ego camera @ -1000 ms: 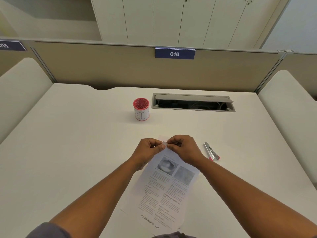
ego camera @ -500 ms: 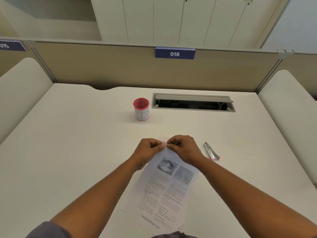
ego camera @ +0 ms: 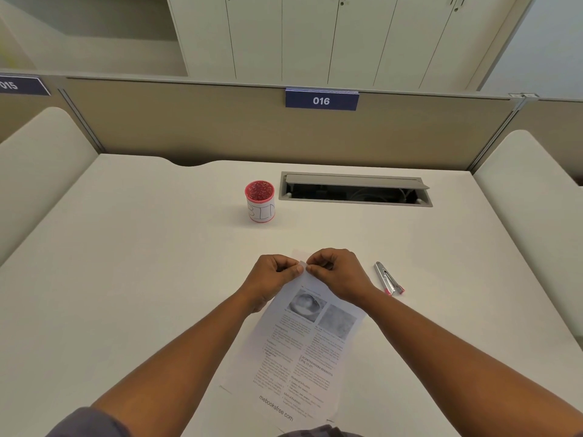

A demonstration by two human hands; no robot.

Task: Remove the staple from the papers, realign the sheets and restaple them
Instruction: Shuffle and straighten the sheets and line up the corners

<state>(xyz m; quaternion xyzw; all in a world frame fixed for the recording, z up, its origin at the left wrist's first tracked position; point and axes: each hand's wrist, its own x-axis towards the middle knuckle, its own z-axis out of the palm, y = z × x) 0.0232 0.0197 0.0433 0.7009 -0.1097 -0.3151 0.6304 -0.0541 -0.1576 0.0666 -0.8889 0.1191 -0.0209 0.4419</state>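
From the head view, both hands meet at the far corner of the papers, which lie slanted on the desk. The left hand and the right hand each pinch that corner between thumb and fingertips, their grips closed on the paper and nearly touching each other. The staple itself is too small to make out. Just right of the grip lies a small metal tool with pink ends, apart from the sheets. Beyond the grip, well away, stands a red mesh cup beside the desk's open cable hatch.
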